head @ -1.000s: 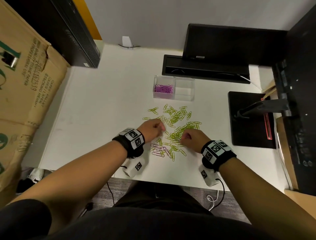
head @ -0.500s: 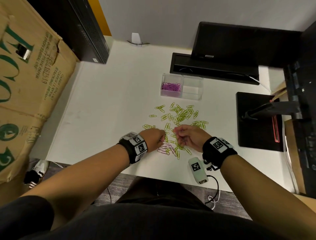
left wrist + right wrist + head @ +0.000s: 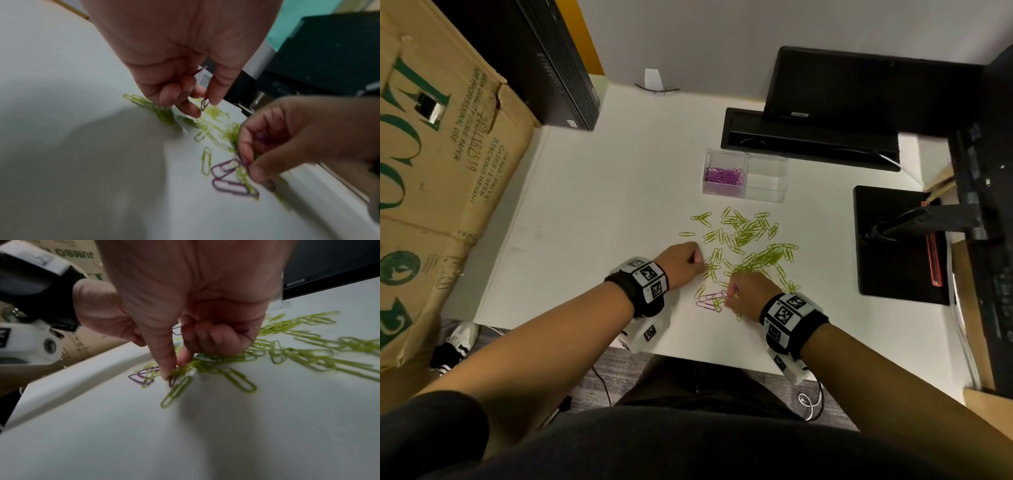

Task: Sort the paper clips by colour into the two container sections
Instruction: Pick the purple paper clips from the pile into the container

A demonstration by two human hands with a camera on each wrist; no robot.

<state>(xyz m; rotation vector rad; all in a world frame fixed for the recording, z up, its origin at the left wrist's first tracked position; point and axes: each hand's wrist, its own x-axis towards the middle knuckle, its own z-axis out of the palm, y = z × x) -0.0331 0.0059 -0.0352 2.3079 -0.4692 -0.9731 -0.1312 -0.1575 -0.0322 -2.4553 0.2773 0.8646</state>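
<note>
A clear two-section container (image 3: 745, 161) stands at the back; its left section holds purple clips (image 3: 723, 176) and its right section (image 3: 767, 180) looks empty. Green clips (image 3: 750, 240) lie scattered in front of it. A few purple clips (image 3: 709, 302) lie mixed with green ones near the front edge. My left hand (image 3: 697, 261) hovers left of the pile and pinches a purple clip (image 3: 204, 104) between thumb and finger. My right hand (image 3: 731, 295) is down on the table, thumb and forefinger pinching a purple clip (image 3: 172, 381), with more purple wire (image 3: 176, 331) in its curled fingers.
A big cardboard box (image 3: 431, 178) stands on the left. A black monitor foot (image 3: 893, 240) lies right of the pile, and a black tray (image 3: 808, 137) sits behind the container. The table's front edge (image 3: 705, 356) is close to the wrists.
My right hand has moved from beside the left hand back toward me, down onto the purple clips near the front edge. The left hand stays with its clip.
</note>
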